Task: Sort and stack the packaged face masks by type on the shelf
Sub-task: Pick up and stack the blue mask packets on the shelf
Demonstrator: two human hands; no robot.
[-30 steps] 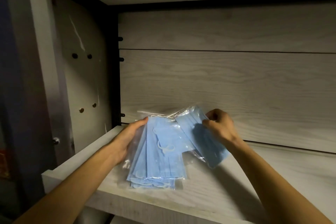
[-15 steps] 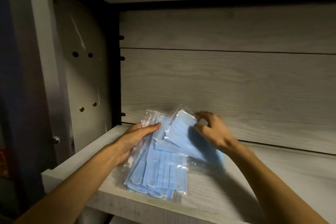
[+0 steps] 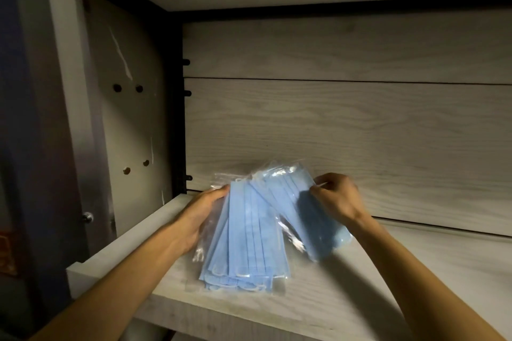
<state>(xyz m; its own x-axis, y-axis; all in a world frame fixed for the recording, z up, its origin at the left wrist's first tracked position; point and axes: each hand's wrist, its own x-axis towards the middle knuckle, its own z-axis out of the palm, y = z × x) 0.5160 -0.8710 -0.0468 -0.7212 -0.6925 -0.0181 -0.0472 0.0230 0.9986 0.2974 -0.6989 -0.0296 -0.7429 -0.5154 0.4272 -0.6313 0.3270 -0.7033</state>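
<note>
While the pale wood shelf (image 3: 346,299) holds a pile of bagged blue face masks (image 3: 246,241), the left hand (image 3: 199,216) steadies its side with straight fingers. The right hand (image 3: 336,199) pinches one bagged mask (image 3: 302,213), before the wood-grain back wall (image 3: 346,124).

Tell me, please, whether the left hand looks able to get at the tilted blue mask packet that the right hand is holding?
Probably yes: the left hand rests on the fanned stack of blue packaged masks, right beside the tilted blue mask packet, with nothing between them.
</note>
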